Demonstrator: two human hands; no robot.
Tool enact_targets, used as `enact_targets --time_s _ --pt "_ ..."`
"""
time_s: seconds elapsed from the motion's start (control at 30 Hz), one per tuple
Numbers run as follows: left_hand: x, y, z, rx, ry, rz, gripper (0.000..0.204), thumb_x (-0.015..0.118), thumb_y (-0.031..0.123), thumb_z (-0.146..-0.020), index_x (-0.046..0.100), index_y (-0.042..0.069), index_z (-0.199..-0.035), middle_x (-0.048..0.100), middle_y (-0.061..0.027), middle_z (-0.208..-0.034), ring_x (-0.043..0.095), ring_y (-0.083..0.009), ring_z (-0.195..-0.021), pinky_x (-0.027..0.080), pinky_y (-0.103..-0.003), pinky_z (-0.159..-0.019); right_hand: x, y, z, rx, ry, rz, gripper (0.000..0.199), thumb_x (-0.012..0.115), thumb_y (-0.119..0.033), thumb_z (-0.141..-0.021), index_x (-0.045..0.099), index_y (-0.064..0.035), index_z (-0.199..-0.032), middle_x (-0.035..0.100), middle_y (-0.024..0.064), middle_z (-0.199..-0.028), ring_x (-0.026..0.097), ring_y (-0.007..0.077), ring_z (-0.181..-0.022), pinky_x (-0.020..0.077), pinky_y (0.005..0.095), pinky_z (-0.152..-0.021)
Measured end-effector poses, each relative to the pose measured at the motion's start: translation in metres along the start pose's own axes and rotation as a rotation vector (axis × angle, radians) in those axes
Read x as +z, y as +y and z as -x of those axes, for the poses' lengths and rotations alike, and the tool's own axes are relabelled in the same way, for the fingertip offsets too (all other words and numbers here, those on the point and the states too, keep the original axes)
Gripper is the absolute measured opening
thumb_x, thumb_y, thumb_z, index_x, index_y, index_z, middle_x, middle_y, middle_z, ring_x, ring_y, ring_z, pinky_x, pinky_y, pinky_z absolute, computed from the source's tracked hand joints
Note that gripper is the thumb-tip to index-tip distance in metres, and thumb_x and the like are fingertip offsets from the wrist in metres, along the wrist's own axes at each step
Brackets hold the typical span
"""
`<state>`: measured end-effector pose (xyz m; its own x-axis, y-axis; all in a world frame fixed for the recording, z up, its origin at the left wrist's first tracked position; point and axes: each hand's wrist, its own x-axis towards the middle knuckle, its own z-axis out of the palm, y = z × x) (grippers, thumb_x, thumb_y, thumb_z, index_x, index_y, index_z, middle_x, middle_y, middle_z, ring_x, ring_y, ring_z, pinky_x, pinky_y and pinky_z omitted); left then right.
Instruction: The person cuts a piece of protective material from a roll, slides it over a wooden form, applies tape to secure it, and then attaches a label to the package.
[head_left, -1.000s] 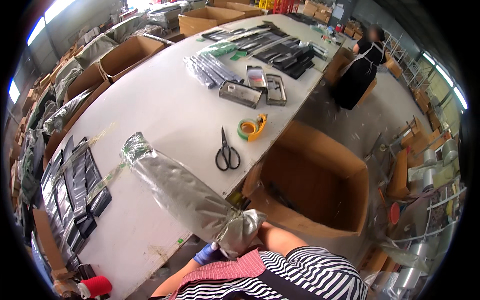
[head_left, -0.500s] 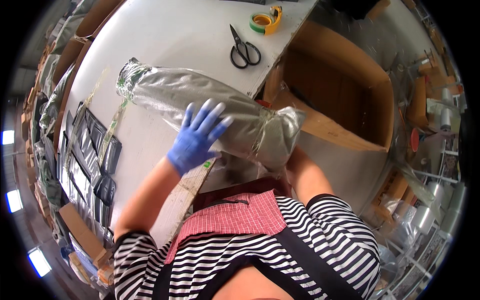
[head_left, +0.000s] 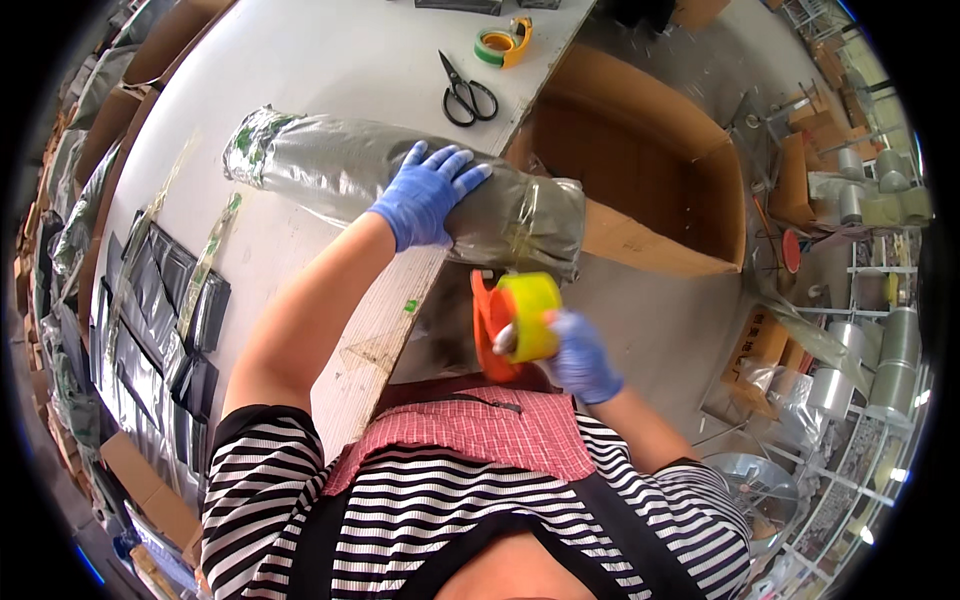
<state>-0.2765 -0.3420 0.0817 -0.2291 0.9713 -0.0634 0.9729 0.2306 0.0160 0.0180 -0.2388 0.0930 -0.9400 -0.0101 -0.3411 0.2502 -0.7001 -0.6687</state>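
A long grey plastic-wrapped bundle [head_left: 340, 165] lies across the table corner, its near-right end jutting past the edge. Clear tape crosses that end, and shiny tape with green shows at the far-left end. My left hand [head_left: 425, 195], in a blue glove, rests on top of the bundle with its fingers stretched out. Close to my body, my right hand [head_left: 585, 358], also gloved in blue, is closed round an orange tape dispenser [head_left: 490, 320] carrying a yellow roll. The dispenser is slightly blurred and is held just below the bundle's right end.
Black scissors [head_left: 465, 95] and a yellow dispenser with green tape [head_left: 503, 45] lie on the white table [head_left: 330, 60]. An open cardboard box [head_left: 660, 235] stands beyond the table's right edge. Flat black packages [head_left: 165, 310] are at left; racks with film rolls [head_left: 840, 370] stand at right.
My right hand has come out from under the bundle's end and now holds the orange tape dispenser. My left hand has settled onto the bundle, and the bundle's right end looks flatter.
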Motion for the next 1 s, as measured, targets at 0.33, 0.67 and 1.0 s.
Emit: enact_targets --time_s 0.33,0.67,1.0 --pt "0.016 0.017 0.014 0.041 0.174 0.044 0.103 0.083 0.044 -0.060 0.041 0.021 -0.151 0.043 -0.0112 -0.152 0.037 -0.0316 -0.143 0.019 -0.057 -0.119 -0.241 -0.079 -0.228 -0.010 0.435 -0.012 0.079 0.034 -0.075 -0.095 0.061 -0.0072 -0.126 0.066 0.0092 -0.122 0.061 0.0225 -0.108 0.0478 0.0353 -0.099" --pt "0.003 -0.003 0.005 -0.016 0.010 0.080 0.112 0.091 0.039 -0.052 0.039 0.021 -0.151 0.045 -0.0092 -0.148 0.040 -0.0306 -0.140 0.025 -0.054 -0.119 -0.011 -0.094 -0.032 -0.272 -0.105 -0.064 0.122 0.031 -0.097 -0.072 0.040 -0.0029 -0.148 0.058 0.0168 -0.129 0.060 0.0326 -0.108 0.0426 0.0447 -0.103" --pt "0.001 0.010 -0.001 -0.013 0.082 0.074 0.116 0.092 0.038 -0.049 0.039 0.021 -0.151 0.044 -0.0098 -0.150 0.039 -0.0310 -0.142 0.025 -0.054 -0.118 -0.148 0.078 -0.060 0.225 0.270 0.018 0.068 0.038 -0.062 -0.102 0.049 -0.0044 -0.138 0.067 0.0154 -0.120 0.067 0.0317 -0.106 0.0484 0.0442 -0.102"
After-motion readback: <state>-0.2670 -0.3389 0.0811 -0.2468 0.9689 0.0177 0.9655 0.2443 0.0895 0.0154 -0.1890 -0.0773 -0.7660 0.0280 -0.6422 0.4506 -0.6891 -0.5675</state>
